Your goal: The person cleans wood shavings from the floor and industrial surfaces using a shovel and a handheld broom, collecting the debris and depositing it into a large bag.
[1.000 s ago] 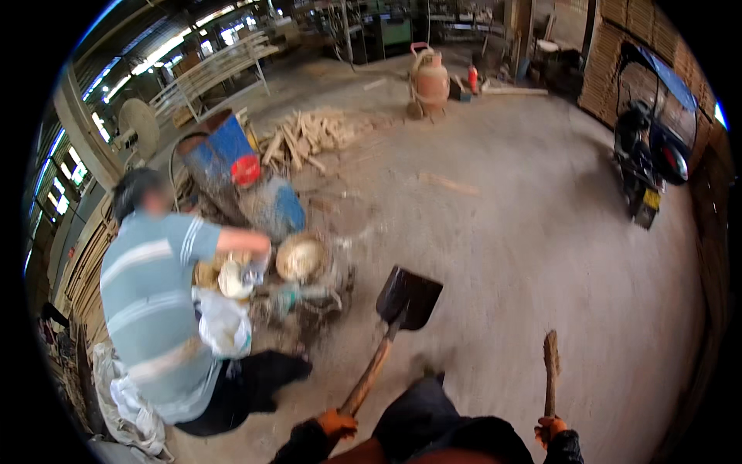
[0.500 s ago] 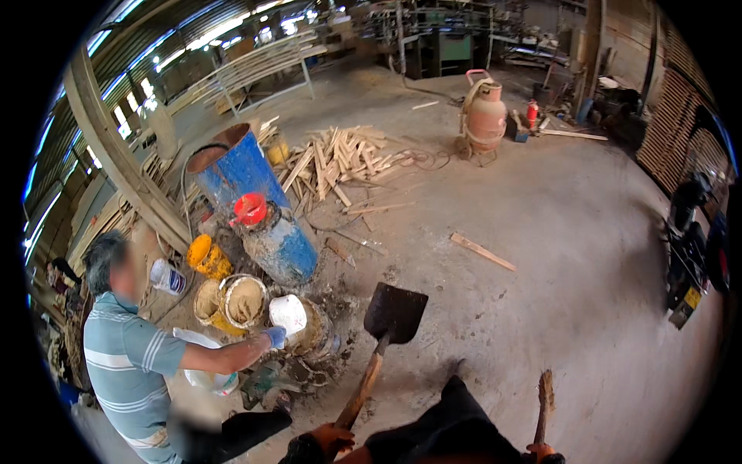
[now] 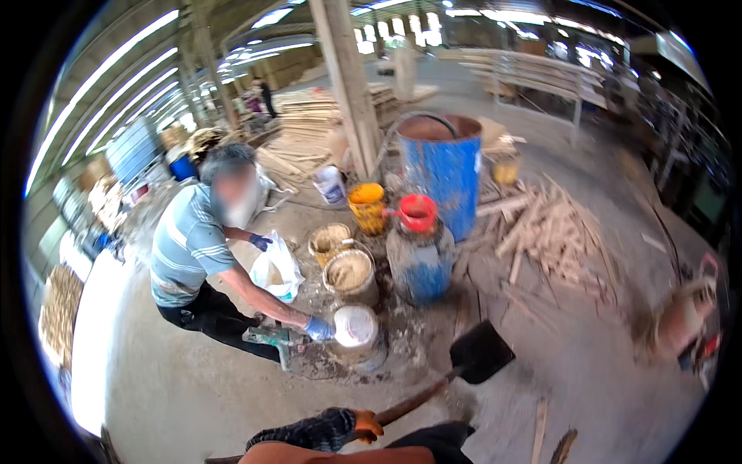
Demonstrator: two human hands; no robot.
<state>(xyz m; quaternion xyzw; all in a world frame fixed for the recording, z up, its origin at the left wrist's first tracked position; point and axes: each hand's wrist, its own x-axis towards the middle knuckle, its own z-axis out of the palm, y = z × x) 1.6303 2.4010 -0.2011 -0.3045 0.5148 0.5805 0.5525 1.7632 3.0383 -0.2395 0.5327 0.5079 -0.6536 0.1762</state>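
My left hand (image 3: 368,426), in an orange glove below a dark patterned sleeve, is closed round the wooden shaft of a shovel (image 3: 483,352). The shovel's dark square blade points away to the right, over the dusty floor. My right hand is out of sight; only the tip of a rough wooden stick (image 3: 564,447) shows at the lower right edge. Across from me a bent-over person (image 3: 189,240) has one blue-gloved hand (image 3: 319,329) at a white tub (image 3: 355,326). That person's other gloved hand is by a white bag (image 3: 277,268).
Behind the tub stand buckets of pale material (image 3: 349,272), a yellow bucket (image 3: 366,207), a blue drum (image 3: 440,166) and a shorter blue container with a red funnel-like top (image 3: 418,213). Scrap wood (image 3: 545,236) lies piled right of them. A blurred gas cylinder (image 3: 680,321) stands farther right.
My view has swung left, so the scene sits farther right. The shovel now slants more sideways. My right hand has left the picture. The other person's second hand now shows by the white bag.
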